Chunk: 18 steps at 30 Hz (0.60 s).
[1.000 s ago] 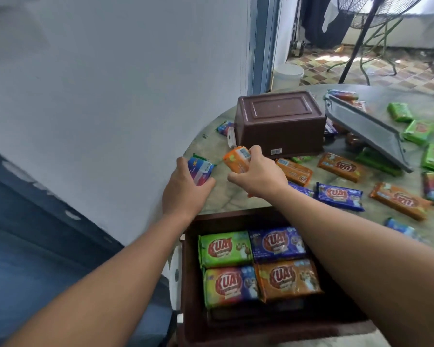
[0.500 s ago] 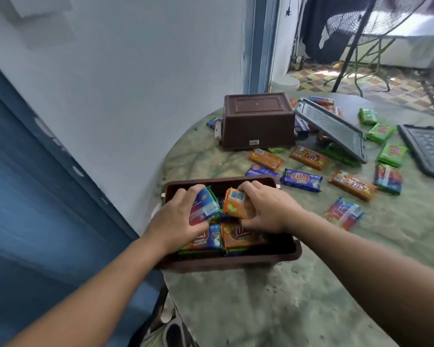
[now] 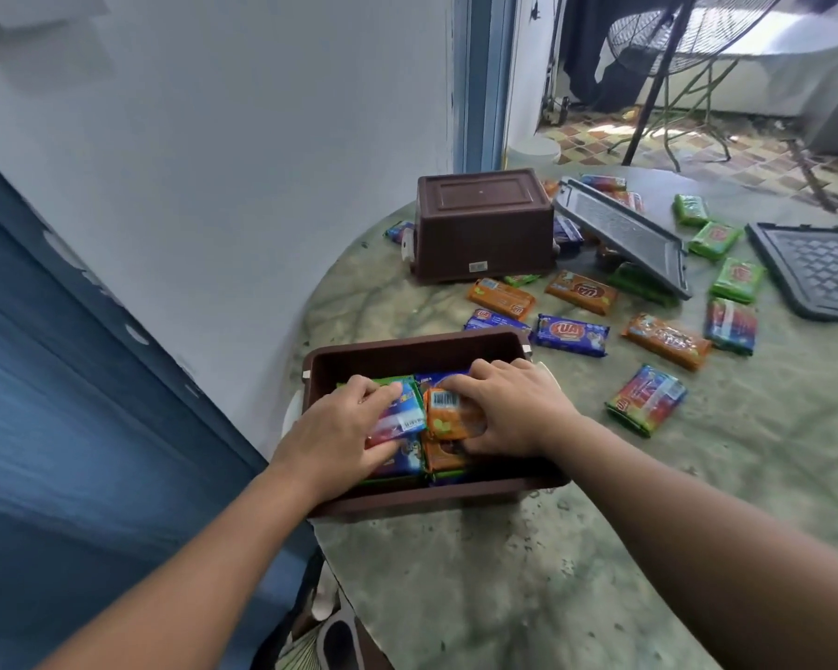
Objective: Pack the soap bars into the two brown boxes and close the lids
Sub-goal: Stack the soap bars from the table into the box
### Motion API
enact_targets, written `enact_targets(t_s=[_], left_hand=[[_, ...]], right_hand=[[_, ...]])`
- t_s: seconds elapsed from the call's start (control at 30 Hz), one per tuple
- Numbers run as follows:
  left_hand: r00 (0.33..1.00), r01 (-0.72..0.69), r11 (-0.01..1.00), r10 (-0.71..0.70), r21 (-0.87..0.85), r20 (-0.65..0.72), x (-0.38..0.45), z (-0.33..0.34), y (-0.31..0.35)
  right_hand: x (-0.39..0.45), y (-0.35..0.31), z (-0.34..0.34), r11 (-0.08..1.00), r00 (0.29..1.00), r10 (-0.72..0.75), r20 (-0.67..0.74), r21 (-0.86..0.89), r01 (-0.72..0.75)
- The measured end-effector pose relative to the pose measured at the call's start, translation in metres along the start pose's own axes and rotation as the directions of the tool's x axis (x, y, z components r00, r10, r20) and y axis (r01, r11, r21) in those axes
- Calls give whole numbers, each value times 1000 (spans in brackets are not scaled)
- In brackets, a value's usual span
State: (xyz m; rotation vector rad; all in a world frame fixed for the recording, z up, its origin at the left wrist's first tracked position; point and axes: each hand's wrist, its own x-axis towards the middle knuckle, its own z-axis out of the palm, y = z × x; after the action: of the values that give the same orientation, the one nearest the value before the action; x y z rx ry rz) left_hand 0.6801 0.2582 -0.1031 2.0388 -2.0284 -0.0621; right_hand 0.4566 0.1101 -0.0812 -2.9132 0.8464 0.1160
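Observation:
An open brown box (image 3: 407,353) stands at the table's near left edge with several wrapped soap bars inside. My left hand (image 3: 335,432) holds a multicoloured soap bar (image 3: 402,418) down on the packed bars. Beside it, my right hand (image 3: 514,408) grips an orange soap bar (image 3: 448,413) inside the box. A second brown box (image 3: 480,229) lies upside down at the back of the table. Loose soap bars lie beyond the open box, among them a blue bar (image 3: 572,335), an orange bar (image 3: 666,340) and a multicoloured bar (image 3: 647,398).
One dark lid (image 3: 622,234) leans tilted on soap bars beside the upturned box; another lid (image 3: 816,270) lies flat at the right edge. Green bars (image 3: 738,279) lie between them. The round marbled table (image 3: 601,548) stands against a white wall (image 3: 214,162). A fan stand (image 3: 649,99) rises behind.
Both hands carried their soap bars from above the table down into the open box and now hold them on the packed layer. The view has pulled back.

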Motion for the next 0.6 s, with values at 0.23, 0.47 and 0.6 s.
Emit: enact_targets(t_s=[0.23, 0.47, 0.6], left_hand=[[994, -99, 987, 92, -127, -56, 4, 1, -4], [996, 87, 976, -80, -200, 44, 2, -6, -9], [988, 93, 994, -85, -55, 126, 10, -2, -12]], right_hand=[[-2, -2, 0, 1000, 1000, 21, 9, -6, -21], [-3, -2, 3, 999, 999, 42, 6, 17, -42], [-3, -3, 4, 999, 999, 46, -2, 5, -46]])
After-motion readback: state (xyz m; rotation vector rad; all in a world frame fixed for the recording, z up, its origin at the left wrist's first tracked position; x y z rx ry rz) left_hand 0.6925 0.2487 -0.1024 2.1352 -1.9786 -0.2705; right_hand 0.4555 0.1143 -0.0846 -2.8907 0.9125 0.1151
